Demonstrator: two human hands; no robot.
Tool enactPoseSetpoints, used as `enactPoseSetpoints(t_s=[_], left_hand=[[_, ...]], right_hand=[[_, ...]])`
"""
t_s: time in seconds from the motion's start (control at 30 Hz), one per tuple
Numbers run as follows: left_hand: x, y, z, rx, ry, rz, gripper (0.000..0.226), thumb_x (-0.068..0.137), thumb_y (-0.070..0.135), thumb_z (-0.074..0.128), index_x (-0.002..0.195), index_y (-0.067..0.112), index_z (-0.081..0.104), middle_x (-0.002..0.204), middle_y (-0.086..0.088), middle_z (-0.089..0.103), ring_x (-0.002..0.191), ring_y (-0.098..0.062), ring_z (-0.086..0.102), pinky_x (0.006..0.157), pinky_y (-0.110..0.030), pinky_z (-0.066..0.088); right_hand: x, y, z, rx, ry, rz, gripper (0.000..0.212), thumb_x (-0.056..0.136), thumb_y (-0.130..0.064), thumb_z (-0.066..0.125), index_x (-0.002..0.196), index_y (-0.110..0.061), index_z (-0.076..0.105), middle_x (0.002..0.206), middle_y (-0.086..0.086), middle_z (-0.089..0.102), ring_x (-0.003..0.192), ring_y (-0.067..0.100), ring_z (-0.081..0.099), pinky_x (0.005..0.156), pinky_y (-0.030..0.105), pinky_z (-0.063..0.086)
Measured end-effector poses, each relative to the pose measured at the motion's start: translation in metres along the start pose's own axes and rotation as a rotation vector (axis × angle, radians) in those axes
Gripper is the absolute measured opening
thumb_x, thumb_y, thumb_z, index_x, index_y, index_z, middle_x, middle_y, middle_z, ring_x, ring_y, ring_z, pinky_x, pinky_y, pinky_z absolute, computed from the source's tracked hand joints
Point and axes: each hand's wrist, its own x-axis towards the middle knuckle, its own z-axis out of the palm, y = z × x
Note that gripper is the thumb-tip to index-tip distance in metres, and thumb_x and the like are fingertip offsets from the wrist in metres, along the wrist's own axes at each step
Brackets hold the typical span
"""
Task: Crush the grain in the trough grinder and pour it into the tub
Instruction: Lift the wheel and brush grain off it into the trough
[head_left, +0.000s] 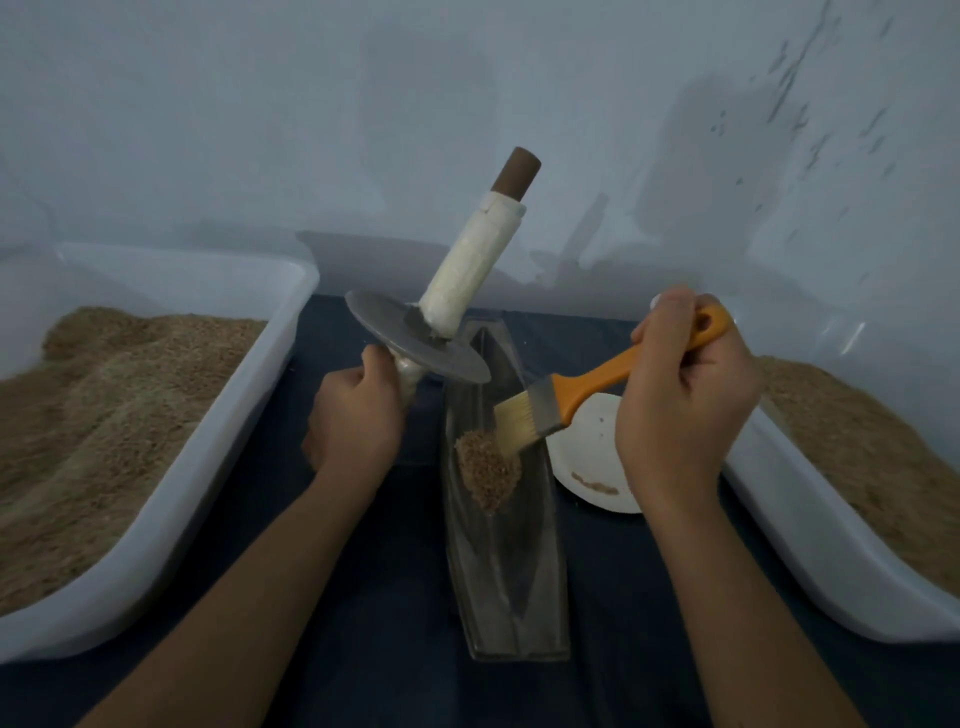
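Metal trough (506, 571) holding tan grain (488, 475), left hand (358, 415) gripping wheel (415, 343) handle at 10 o'clock, right hand (680, 405) clasping orange brush (545, 410), bristles touching grain

Dull grey metal trough (498, 582), glossy orange plastic brush handle (602, 374).

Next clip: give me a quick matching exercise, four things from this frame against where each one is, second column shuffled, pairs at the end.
Things:
1. grinding wheel
2. brush
3. grain pile
4. plate

Places:
A. in the trough
B. gripped by the right hand
C. on the cloth, right of the trough
D. lifted, tilted, its axle held by the left hand

Pairs: 1-D, 2-B, 3-A, 4-C
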Motion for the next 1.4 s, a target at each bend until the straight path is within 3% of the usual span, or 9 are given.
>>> enactPoseSetpoints(t_s=[0.13,0.23,0.47,0.67,0.8,0.97,1.13,1.23,1.4], left_hand=[[0.003,-0.004,0.001,0.059,0.041,0.041,0.067,0.088,0.059,0.029,0.063,0.004,0.059,0.067,-0.015,0.067,0.064,-0.032,0.062,0.064,-0.037,0.042],[0.004,-0.002,0.000,0.097,0.074,0.074,0.059,0.088,0.054,0.029,0.058,0.012,0.056,0.063,-0.007,0.062,0.062,-0.027,0.057,0.059,-0.035,0.035],[0.005,0.000,-0.005,0.231,0.104,0.231,0.052,0.095,0.044,0.039,0.050,0.018,0.039,0.050,0.001,0.045,0.050,-0.023,0.048,0.054,-0.032,0.027],[0.000,-0.003,-0.003,0.334,0.047,0.353,0.057,0.096,0.045,0.039,0.048,0.016,0.046,0.050,-0.001,0.051,0.050,-0.023,0.052,0.055,-0.031,0.027],[0.000,-0.003,-0.003,0.430,0.058,0.409,0.059,0.098,0.044,0.039,0.048,0.016,0.051,0.051,-0.003,0.053,0.049,-0.023,0.052,0.055,-0.030,0.027],[0.000,-0.003,-0.005,0.520,0.062,0.459,0.059,0.098,0.043,0.039,0.047,0.016,0.055,0.049,-0.001,0.052,0.046,-0.021,0.050,0.054,-0.028,0.026],[-0.002,0.002,-0.008,0.647,0.104,0.575,0.060,0.097,0.041,0.040,0.044,0.017,0.053,0.043,0.004,0.045,0.039,-0.014,0.041,0.052,-0.024,0.021],[-0.005,0.003,-0.009,0.686,0.121,0.653,0.059,0.095,0.041,0.038,0.041,0.019,0.046,0.040,0.006,0.041,0.035,-0.013,0.037,0.051,-0.022,0.021],[-0.005,0.001,-0.006,0.742,0.082,0.657,0.059,0.093,0.045,0.036,0.042,0.017,0.044,0.041,0.006,0.040,0.035,-0.013,0.037,0.050,-0.023,0.021]], right_hand=[[0.022,0.002,-0.008,-0.074,0.026,-0.041,0.051,0.108,-0.035,0.048,0.074,0.002,0.055,0.057,0.012,0.052,0.050,0.024,0.049,0.050,0.041,0.041],[0.042,0.006,-0.021,-0.225,-0.012,-0.168,0.047,0.109,-0.037,0.049,0.075,-0.005,0.055,0.055,0.006,0.050,0.051,0.020,0.049,0.051,0.035,0.039],[0.025,0.023,-0.053,-0.538,-0.559,-0.380,0.037,0.104,-0.052,0.052,0.099,-0.021,0.072,0.082,-0.007,0.065,0.072,0.007,0.059,0.068,0.026,0.048],[-0.024,0.031,-0.065,-0.811,-0.914,-0.597,0.025,0.082,-0.025,0.085,0.104,-0.019,0.077,0.104,0.006,0.065,0.085,0.025,0.062,0.061,0.037,0.052],[-0.033,0.025,-0.069,-0.994,-1.130,-0.550,0.045,0.066,-0.014,0.090,0.105,-0.028,0.072,0.116,0.003,0.064,0.096,0.023,0.060,0.065,0.039,0.051],[-0.022,0.015,-0.070,-0.922,-1.315,-0.394,0.044,0.088,-0.017,0.070,0.124,-0.040,0.062,0.125,-0.013,0.054,0.108,0.014,0.055,0.081,0.032,0.045],[0.016,-0.016,-0.057,-0.674,-0.982,-0.250,0.032,0.089,-0.038,0.039,0.076,-0.032,0.067,0.069,-0.014,0.057,0.064,0.003,0.053,0.060,0.027,0.049],[0.033,-0.016,-0.026,-0.592,-0.728,-0.351,0.022,0.091,-0.027,0.044,0.077,-0.025,0.060,0.071,-0.014,0.052,0.070,0.006,0.047,0.061,0.025,0.040],[0.023,0.028,0.023,-0.846,-0.913,-0.275,0.049,0.104,-0.047,0.034,0.066,-0.022,0.053,0.069,-0.005,0.051,0.062,0.011,0.049,0.056,0.031,0.030]])
